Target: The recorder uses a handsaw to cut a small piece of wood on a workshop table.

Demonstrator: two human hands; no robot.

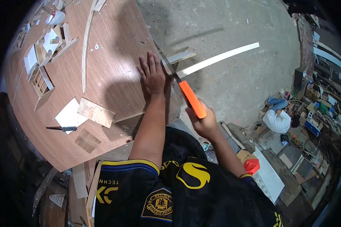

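Observation:
My left hand (154, 75) lies flat near the right edge of the brown wood-grain table (121, 45), fingers stretched out. Beside it, a handsaw (192, 99) with a bright orange handle slants along that edge, its thin dark blade pointing up and left. My right hand (205, 122) is closed around the lower end of the handle. Past the blade, a long pale strip (223, 58) reaches out to the right, and a shorter pale piece (180, 57) shows next to it. Whether the teeth touch any piece is too hard to make out.
On the table are a long thin wooden strip (86, 49), small wooden assemblies (45, 81), a white square (70, 113), thin wood pieces (96, 112) and a dark-handled pointed tool (70, 128). Another person (277, 120) sits at the right among stacked boards and clutter. A red object (251, 166) lies nearer me.

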